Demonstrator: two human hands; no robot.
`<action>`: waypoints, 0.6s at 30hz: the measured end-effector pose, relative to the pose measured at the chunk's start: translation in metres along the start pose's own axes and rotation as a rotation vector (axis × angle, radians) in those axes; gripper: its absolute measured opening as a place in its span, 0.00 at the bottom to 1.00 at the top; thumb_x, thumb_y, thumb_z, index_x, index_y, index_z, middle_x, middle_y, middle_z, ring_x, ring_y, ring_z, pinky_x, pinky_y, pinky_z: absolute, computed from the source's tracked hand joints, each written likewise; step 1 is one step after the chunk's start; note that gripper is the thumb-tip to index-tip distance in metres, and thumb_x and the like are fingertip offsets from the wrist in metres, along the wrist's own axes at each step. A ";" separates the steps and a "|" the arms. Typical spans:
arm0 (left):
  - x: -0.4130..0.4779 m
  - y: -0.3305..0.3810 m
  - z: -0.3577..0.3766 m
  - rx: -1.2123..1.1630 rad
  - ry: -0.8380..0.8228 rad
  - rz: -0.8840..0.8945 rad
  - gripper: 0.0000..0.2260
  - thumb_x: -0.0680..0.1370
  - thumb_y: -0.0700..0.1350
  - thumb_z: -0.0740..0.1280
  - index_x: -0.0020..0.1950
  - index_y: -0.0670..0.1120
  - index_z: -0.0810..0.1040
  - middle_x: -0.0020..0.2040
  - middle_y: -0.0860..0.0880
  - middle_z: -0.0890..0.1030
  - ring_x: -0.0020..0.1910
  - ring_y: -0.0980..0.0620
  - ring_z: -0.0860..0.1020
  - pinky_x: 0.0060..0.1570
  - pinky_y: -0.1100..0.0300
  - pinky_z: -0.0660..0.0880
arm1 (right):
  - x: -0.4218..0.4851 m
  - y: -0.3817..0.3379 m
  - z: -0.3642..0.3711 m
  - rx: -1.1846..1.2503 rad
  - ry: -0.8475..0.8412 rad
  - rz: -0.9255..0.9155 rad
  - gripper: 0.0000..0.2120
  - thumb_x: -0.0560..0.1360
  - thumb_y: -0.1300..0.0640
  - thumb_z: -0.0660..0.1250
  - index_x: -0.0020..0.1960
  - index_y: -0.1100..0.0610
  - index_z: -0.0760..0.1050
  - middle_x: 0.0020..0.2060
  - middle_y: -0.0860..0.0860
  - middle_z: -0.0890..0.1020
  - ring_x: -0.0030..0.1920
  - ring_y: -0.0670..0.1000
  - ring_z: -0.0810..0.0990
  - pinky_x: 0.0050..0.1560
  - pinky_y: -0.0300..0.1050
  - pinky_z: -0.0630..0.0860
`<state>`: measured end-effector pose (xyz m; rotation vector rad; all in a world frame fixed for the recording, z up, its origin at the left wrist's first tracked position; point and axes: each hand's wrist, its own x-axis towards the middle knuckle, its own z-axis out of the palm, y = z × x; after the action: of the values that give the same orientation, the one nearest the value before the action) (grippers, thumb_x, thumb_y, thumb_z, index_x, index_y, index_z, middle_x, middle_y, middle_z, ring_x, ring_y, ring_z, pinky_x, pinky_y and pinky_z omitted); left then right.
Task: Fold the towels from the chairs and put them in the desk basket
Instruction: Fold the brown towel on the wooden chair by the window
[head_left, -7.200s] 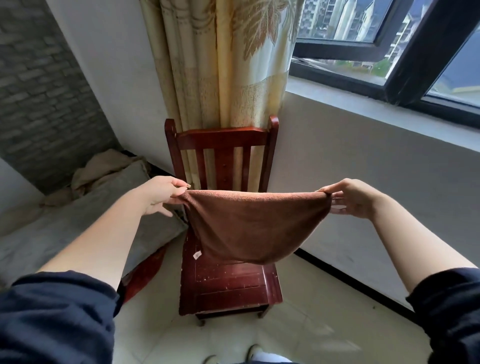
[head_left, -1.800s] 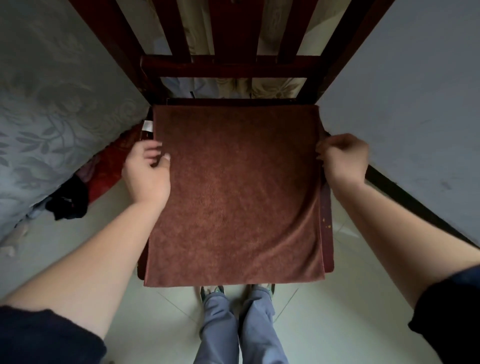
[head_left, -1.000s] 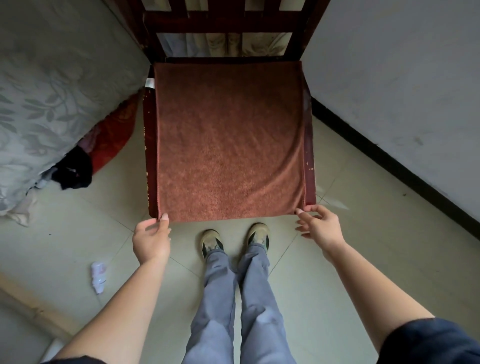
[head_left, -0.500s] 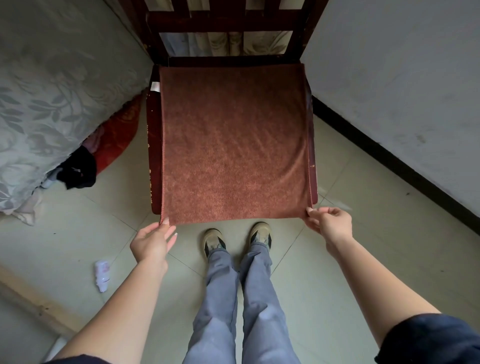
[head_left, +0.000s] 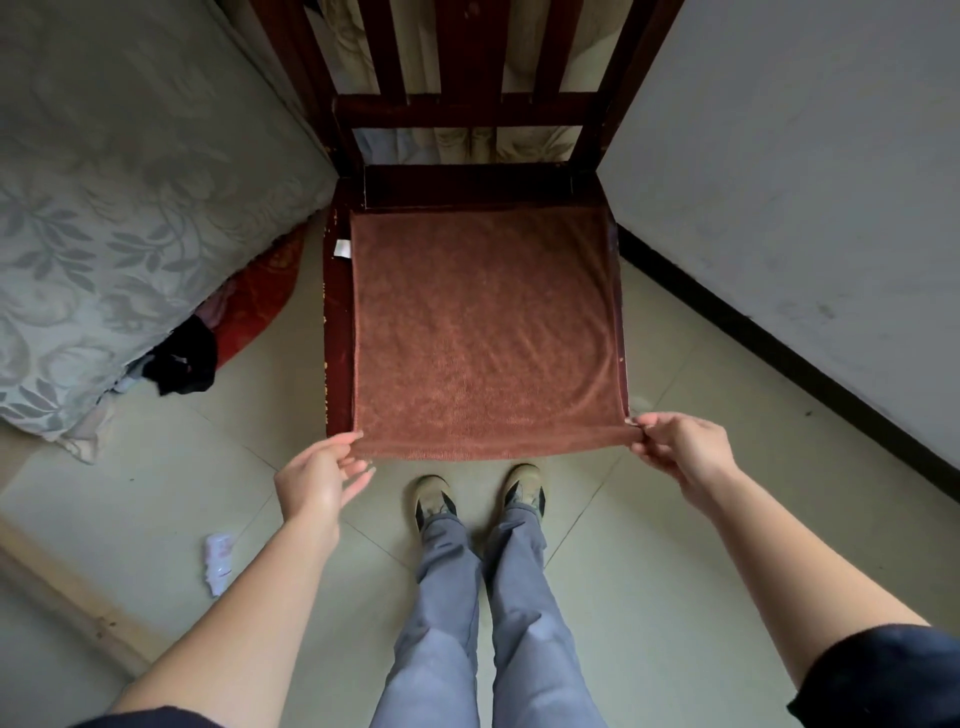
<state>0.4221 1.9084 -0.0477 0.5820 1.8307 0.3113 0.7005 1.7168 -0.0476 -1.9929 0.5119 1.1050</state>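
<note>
A brown towel (head_left: 483, 332) lies spread over the seat of a dark red wooden chair (head_left: 337, 322), its near edge hanging just past the seat's front. A white tag shows at its far left corner. My left hand (head_left: 317, 480) pinches the near left corner between thumb and fingers. The near right corner is pinched by my right hand (head_left: 680, 449). The near edge is stretched taut between both hands. No basket or desk is in view.
A bed with a grey floral cover (head_left: 119, 208) stands close on the left, with red and black cloth (head_left: 228, 327) tucked under it. A grey wall (head_left: 805, 208) runs along the right. A crumpled wrapper (head_left: 218, 561) lies on the tiled floor. My legs and shoes (head_left: 478, 519) stand before the chair.
Both hands went from the towel's sides to its near corners and took hold. The towel has slid toward me, baring the back strip of the seat.
</note>
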 end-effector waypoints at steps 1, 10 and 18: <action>-0.001 0.012 0.004 -0.031 -0.020 0.022 0.10 0.76 0.32 0.62 0.52 0.38 0.81 0.39 0.43 0.77 0.36 0.49 0.78 0.35 0.63 0.81 | 0.001 -0.011 0.001 0.052 0.004 -0.004 0.11 0.72 0.72 0.58 0.41 0.64 0.78 0.32 0.58 0.83 0.23 0.47 0.80 0.30 0.36 0.79; 0.020 0.093 0.033 0.163 -0.214 0.251 0.11 0.74 0.30 0.65 0.52 0.40 0.81 0.46 0.42 0.83 0.46 0.48 0.83 0.51 0.54 0.79 | 0.028 -0.091 0.020 0.140 -0.147 -0.034 0.11 0.73 0.72 0.60 0.44 0.63 0.80 0.36 0.58 0.83 0.34 0.50 0.83 0.34 0.36 0.81; 0.044 0.131 0.064 0.242 -0.186 0.340 0.13 0.76 0.33 0.67 0.59 0.38 0.79 0.45 0.43 0.83 0.45 0.49 0.83 0.47 0.57 0.79 | 0.060 -0.130 0.040 0.173 -0.260 -0.103 0.09 0.69 0.73 0.62 0.45 0.68 0.79 0.46 0.59 0.84 0.45 0.51 0.84 0.44 0.36 0.81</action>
<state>0.5025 2.0375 -0.0411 1.0604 1.5972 0.2528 0.7974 1.8294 -0.0536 -1.6778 0.3515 1.1921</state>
